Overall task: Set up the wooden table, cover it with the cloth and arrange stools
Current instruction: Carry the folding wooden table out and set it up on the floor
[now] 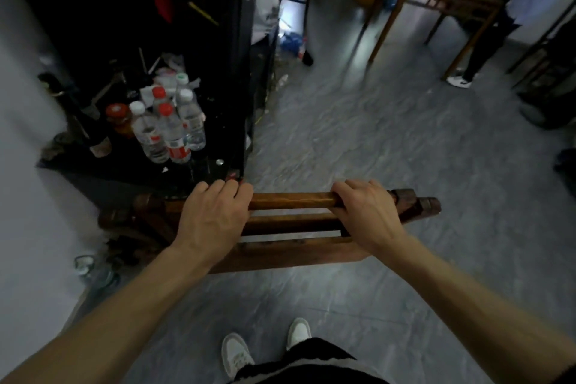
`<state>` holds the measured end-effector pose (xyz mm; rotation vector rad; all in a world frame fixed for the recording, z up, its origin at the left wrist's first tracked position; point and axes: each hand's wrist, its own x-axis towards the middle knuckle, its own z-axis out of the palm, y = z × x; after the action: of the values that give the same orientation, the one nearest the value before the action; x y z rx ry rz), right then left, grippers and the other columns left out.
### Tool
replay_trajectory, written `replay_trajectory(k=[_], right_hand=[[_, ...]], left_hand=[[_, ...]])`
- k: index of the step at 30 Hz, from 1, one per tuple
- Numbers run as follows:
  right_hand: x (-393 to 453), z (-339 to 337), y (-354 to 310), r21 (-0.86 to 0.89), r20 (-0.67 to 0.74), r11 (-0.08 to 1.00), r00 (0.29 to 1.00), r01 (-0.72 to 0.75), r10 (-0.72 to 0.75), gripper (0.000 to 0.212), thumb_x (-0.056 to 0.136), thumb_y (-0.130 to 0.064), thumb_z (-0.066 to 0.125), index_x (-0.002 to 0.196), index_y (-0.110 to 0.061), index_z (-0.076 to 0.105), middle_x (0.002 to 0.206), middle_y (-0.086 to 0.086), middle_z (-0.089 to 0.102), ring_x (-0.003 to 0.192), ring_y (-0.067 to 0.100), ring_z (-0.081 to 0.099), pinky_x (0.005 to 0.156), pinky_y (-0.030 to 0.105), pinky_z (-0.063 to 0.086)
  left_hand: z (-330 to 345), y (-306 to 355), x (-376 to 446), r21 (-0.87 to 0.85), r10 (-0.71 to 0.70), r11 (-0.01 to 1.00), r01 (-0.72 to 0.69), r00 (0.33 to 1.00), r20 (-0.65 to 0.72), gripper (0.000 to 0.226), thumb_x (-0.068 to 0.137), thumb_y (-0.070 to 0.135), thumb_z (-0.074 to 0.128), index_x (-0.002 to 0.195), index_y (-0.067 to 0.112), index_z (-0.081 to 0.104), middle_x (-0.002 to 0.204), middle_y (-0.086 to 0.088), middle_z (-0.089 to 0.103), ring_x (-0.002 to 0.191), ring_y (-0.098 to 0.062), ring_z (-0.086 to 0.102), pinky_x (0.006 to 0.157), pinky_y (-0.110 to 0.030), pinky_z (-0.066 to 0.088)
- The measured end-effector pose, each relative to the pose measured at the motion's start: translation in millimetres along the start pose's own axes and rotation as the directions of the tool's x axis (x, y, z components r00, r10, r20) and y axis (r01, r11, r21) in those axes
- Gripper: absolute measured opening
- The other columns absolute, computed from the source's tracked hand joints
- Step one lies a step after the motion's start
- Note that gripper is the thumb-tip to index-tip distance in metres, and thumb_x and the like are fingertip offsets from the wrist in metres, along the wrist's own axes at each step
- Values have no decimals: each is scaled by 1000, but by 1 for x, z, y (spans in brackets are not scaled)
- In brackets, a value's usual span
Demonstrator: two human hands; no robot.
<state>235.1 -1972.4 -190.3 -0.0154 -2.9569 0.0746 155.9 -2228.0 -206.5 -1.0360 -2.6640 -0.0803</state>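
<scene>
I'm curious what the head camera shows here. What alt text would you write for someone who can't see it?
Seen from above, a person's left hand and right hand both grip the top rail of a wooden bench held over a grey floor. Water bottles stand on a dark cabinet to the left, and a wooden table stands further back on the right.

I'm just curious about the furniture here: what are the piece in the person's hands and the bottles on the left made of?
The stool gripped by the left hand and right hand looks like solid wood, reddish-brown with a slight sheen, probably varnished. The bottles look like clear plastic: see-through, with red or white screw caps and printed labels.
</scene>
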Motion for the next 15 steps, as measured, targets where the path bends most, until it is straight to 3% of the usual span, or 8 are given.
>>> replay_trajectory(k=[7,11,15], right_hand=[[-38,-18,53,37,-49,993,993,-109,111,11,88,-31,68,86,-22,61,74,-6,57,63,12,44,67,30,36],[-72,-16,104,66,-72,978,977,-195,200,15,89,-35,67,86,-22,60,73,-6,55,62,12,40,66,30,31],[-115,-14,162,83,-38,953,955,-292,296,21,91,-41,62,85,-23,56,74,-6,54,63,17,47,67,31,29]], left_hand=[[-15,54,34,0,130,991,-130,991,4,24,78,27,75,86,11,59,72,-7,57,63,-28,55,56,-36,38],[-13,108,62,5,209,978,-209,978,-2,20,84,29,70,86,12,59,71,-6,56,61,-27,54,55,-37,41],[-5,176,96,21,310,950,-311,950,42,22,83,30,71,84,13,57,69,-5,55,58,-27,53,54,-36,38]])
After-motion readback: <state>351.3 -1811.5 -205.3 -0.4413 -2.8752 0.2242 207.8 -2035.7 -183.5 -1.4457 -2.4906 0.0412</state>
